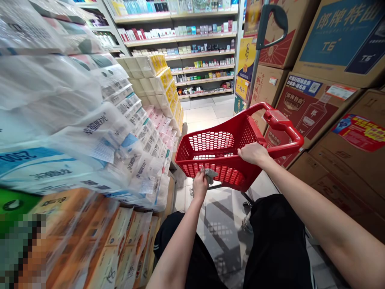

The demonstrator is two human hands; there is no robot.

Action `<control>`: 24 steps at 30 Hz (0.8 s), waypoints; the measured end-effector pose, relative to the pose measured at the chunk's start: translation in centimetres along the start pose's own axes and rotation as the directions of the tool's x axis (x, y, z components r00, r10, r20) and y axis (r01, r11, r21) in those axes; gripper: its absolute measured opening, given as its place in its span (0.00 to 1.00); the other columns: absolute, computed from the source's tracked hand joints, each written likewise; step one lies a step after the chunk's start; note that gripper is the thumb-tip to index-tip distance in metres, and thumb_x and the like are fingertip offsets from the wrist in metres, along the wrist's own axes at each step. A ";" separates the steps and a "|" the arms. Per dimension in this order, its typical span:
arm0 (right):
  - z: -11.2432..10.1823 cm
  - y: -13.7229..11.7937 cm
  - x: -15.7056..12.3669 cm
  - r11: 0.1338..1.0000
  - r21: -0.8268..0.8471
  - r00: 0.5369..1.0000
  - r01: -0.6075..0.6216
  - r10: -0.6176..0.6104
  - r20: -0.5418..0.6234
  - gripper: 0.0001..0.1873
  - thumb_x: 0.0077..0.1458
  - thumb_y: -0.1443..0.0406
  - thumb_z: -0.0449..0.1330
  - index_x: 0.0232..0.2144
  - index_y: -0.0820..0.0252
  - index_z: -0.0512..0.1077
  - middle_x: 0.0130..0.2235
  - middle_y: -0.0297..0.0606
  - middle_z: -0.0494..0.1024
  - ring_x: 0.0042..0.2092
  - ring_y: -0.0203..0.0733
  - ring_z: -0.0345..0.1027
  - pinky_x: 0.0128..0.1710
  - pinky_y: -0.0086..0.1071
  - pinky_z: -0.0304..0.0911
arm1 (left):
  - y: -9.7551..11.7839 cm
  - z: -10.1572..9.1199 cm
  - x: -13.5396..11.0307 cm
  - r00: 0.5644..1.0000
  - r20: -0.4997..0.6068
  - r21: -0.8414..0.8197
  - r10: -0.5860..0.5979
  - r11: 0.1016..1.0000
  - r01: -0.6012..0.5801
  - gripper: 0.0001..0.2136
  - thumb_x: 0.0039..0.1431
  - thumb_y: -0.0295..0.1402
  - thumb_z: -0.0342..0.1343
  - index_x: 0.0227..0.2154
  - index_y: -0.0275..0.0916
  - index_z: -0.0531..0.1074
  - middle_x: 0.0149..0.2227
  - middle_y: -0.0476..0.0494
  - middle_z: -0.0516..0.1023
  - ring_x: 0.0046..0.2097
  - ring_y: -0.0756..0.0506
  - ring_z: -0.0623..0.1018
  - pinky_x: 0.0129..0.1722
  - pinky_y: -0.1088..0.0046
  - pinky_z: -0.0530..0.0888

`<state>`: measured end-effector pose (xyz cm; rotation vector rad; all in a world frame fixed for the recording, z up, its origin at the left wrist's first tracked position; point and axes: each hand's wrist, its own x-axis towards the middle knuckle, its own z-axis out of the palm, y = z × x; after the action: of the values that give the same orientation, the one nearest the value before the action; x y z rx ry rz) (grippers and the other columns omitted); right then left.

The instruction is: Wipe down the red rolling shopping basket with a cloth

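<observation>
A red plastic shopping basket (216,140) on a wheeled frame stands in front of me in a shop aisle, its red handle (285,126) raised to the right. My right hand (252,153) grips the basket's near rim, fingers curled over it. My left hand (200,185) is closed on a small grey cloth (210,174), pressed against the basket's near outer wall. The inside of the basket appears bare. My legs in black trousers show below.
Stacked packs of tissue and toilet paper (90,132) crowd the left side. Brown cartons (331,100) are piled high on the right. Shelves of small goods (192,44) close the aisle's far end. A grey trolley handle (270,24) stands behind the basket.
</observation>
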<state>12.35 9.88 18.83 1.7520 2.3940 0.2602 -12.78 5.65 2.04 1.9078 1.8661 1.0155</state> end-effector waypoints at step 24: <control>0.9 1.9 -0.5 0.999 -0.005 0.999 0.037 -0.037 0.021 0.31 0.61 0.58 0.36 0.32 0.67 0.77 0.37 0.54 0.77 0.40 0.50 0.72 0.41 0.39 0.61 | 8.8 -1.5 4.9 0.840 0.221 0.127 0.496 0.839 -0.529 0.16 0.58 0.29 0.46 0.50 0.38 0.61 0.43 0.40 0.71 0.46 0.44 0.70 0.49 0.67 0.63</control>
<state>14.49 10.02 18.38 1.6985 2.4065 0.2422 -7.50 8.84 10.15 2.6050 1.4086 0.7830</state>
